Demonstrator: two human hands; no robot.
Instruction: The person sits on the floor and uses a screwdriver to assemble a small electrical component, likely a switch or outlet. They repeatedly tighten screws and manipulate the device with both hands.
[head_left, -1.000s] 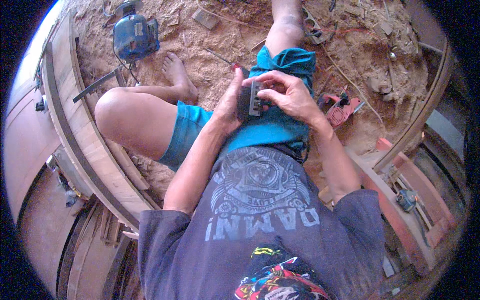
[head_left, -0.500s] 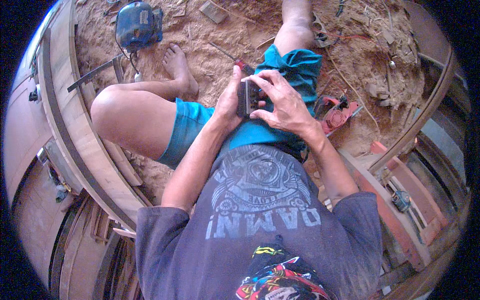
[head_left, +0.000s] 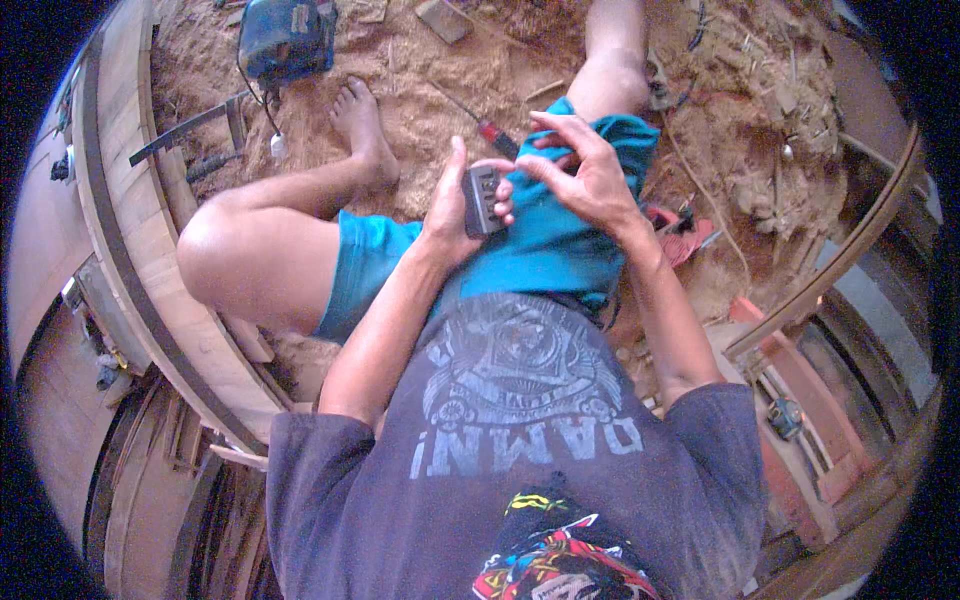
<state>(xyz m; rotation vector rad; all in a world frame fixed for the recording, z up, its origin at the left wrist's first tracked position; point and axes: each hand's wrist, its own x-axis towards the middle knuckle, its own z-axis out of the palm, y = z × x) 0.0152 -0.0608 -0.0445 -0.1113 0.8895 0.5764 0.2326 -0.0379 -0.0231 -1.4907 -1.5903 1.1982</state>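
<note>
A small dark box (head_left: 483,205) with a grey slotted face was held over the lap, gripped along its left side by the left hand (head_left: 452,205), whose fingertips came round to its right side. The right hand (head_left: 588,185) was just beside it on the right, thumb and forefinger parted; whether its fingertips touched the left ones could not be told. Under both hands spread the blue shorts (head_left: 560,255), and nearer, the dark shirt (head_left: 520,440). Just beyond the box, a screwdriver (head_left: 492,135) with a red and black handle lay on the sawdust (head_left: 410,75). To the right, near the leg, lay a red tool (head_left: 682,238), partly hidden by the forearm. Far left stood a blue machine (head_left: 287,42), beyond the bare foot (head_left: 362,130). Long curved boards (head_left: 165,260) ran along the left.
</note>
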